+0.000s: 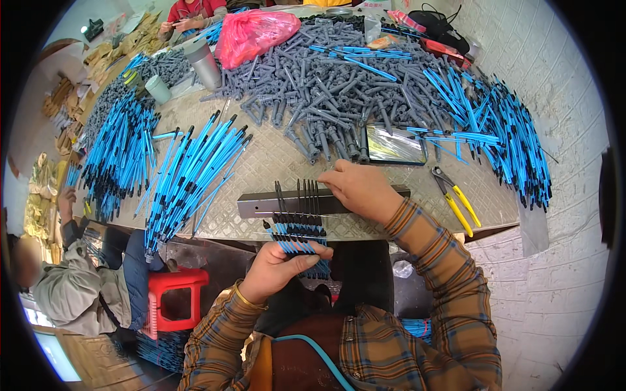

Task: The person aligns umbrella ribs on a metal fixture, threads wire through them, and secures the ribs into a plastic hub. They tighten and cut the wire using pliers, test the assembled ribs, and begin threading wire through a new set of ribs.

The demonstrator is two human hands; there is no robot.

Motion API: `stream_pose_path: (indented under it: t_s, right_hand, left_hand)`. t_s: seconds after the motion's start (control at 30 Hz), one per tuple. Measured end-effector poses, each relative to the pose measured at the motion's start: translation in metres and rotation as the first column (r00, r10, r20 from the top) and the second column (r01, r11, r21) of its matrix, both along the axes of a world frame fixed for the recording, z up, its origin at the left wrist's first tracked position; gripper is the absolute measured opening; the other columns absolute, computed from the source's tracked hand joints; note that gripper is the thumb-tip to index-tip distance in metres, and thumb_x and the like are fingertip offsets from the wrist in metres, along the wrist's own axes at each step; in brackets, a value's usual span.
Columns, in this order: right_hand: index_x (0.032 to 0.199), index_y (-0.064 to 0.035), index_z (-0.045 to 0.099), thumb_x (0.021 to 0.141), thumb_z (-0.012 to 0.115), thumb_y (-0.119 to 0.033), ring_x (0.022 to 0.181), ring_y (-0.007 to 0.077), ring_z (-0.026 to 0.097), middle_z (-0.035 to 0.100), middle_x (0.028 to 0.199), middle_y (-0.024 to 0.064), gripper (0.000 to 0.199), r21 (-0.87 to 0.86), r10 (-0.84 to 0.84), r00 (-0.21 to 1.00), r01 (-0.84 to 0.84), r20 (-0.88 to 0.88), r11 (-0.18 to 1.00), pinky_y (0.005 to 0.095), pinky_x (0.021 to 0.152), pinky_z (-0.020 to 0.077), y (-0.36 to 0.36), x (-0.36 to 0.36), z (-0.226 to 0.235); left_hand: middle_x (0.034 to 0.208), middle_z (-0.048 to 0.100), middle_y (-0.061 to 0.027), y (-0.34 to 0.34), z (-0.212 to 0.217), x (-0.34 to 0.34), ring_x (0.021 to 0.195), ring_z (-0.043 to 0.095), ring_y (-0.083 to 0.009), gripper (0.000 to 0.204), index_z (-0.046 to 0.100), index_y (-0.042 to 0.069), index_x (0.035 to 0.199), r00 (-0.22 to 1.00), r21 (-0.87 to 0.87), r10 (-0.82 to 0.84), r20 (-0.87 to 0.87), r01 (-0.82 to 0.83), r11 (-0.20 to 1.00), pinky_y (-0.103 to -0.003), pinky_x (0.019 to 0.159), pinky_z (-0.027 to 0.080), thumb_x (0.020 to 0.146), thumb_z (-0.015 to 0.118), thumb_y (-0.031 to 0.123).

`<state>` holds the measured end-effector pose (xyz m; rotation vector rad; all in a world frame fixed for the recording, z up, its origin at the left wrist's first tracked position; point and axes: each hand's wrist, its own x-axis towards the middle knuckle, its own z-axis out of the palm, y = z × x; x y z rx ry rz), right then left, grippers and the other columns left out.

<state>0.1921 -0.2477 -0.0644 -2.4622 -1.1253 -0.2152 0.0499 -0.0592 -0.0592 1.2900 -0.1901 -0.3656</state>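
At the table's near edge my left hand is closed round a row of blue rods with black fittings. Their thin dark tips point away from me and cross a grey metal bar lying on the table. Thin straight wires appear to run crosswise through the row. My right hand rests over the bar, its thumb and fingers pinched together beside the row's rightmost tip; what they hold is too small to tell. Yellow-handled pliers lie to the right of that hand.
Grey plastic tubular parts are heaped at the back. Bundles of blue rods lie left and right. A dark-edged flat tray and pink bag are farther back. A person sits left near a red stool.
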Motion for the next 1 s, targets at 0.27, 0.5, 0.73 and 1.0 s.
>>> stream_pose_path:
  t_s: [0.27, 0.5, 0.73, 1.0]
  right_hand:
    - [0.096, -0.0151, 0.062, 0.083, 0.055, -0.018, 0.07, 0.0296, 0.059, 0.054, 0.082, 0.0077, 0.015, -0.015, 0.005, 1.0, -0.005, -0.002, 1.0, 0.0395, 0.059, 0.0479, 0.018, 0.0, 0.003]
    - [0.095, -0.0139, 0.063, 0.081, 0.056, -0.016, 0.07, 0.0301, 0.059, 0.054, 0.082, 0.0081, 0.016, 0.0, 0.048, 0.999, -0.048, -0.008, 0.999, 0.0399, 0.061, 0.0485, 0.034, 0.002, 0.003]
    - [0.096, -0.0117, 0.063, 0.08, 0.057, -0.013, 0.074, 0.0306, 0.059, 0.055, 0.084, 0.0091, 0.017, 0.006, 0.108, 0.994, -0.108, -0.002, 0.994, 0.0397, 0.063, 0.0484, 0.049, 0.008, -0.001]
    - [0.099, -0.0085, 0.061, 0.081, 0.056, -0.011, 0.083, 0.0327, 0.057, 0.055, 0.088, 0.0119, 0.019, 0.092, 0.17, 0.968, -0.155, -0.185, 0.984, 0.0395, 0.07, 0.047, 0.064, 0.009, -0.003]
  left_hand:
    - [0.103, 0.064, -0.0087, 0.01, -0.001, -0.001, 0.098, 0.059, -0.0168, 0.019, 0.061, 0.0, 0.105, 1.0, -0.041, -0.008, -0.02, 0.007, 0.999, -0.031, 0.087, 0.046, 0.088, 0.056, 0.005]
    - [0.102, 0.064, -0.0103, 0.025, -0.003, 0.002, 0.098, 0.06, -0.0186, 0.019, 0.06, -0.001, 0.105, 0.996, -0.082, -0.06, -0.066, 0.054, 0.995, -0.032, 0.087, 0.047, 0.087, 0.056, 0.005]
    - [0.101, 0.064, -0.0104, 0.042, 0.0, 0.008, 0.098, 0.06, -0.0191, 0.019, 0.061, -0.001, 0.104, 0.988, -0.064, -0.113, -0.101, 0.107, 0.992, -0.032, 0.088, 0.046, 0.087, 0.056, 0.005]
    - [0.1, 0.064, -0.0102, 0.059, 0.007, 0.014, 0.097, 0.06, -0.0191, 0.019, 0.061, -0.002, 0.103, 0.974, -0.077, -0.184, -0.136, 0.175, 0.982, -0.032, 0.087, 0.046, 0.087, 0.056, 0.006]
